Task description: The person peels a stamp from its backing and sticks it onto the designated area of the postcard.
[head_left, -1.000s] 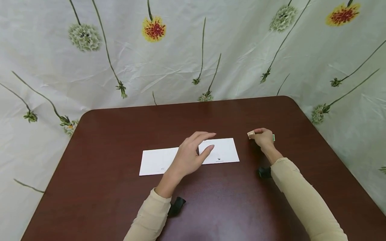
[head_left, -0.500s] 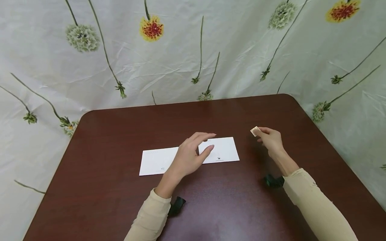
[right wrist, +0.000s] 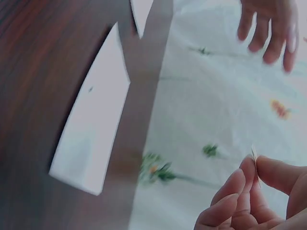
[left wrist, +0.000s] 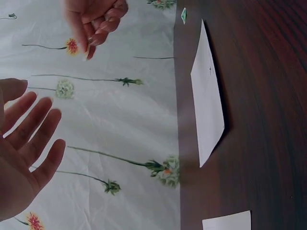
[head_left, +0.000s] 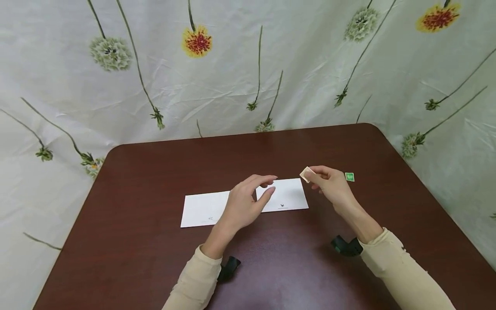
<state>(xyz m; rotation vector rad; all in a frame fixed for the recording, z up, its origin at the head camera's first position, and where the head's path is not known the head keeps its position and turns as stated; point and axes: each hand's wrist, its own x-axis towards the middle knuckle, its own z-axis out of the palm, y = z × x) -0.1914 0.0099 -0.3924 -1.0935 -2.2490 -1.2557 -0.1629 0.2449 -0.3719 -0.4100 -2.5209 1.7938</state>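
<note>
My right hand (head_left: 336,189) pinches a small cream-coloured stamp (head_left: 305,175) between thumb and fingertips, held just off the upper right corner of the right white envelope (head_left: 288,196). Seen edge-on in the right wrist view, the stamp (right wrist: 254,154) looks thin and flat. My left hand (head_left: 244,204) hovers over the two envelopes with fingers spread and loosely bent, holding nothing. It partly covers the left envelope (head_left: 201,211) and the inner end of the right one. In the left wrist view its fingers (left wrist: 36,129) are apart, with nothing between them.
A green stamp with a white border (head_left: 350,177) lies on the dark brown table (head_left: 147,172), to the right behind my right hand. A flowered white cloth (head_left: 228,86) hangs beyond the table's far edge. Dark devices (head_left: 228,269) are worn at both wrists.
My right hand has lifted from the table with the cream stamp and moved left toward the right envelope. The green stamp is now uncovered. My left hand has stayed almost still.
</note>
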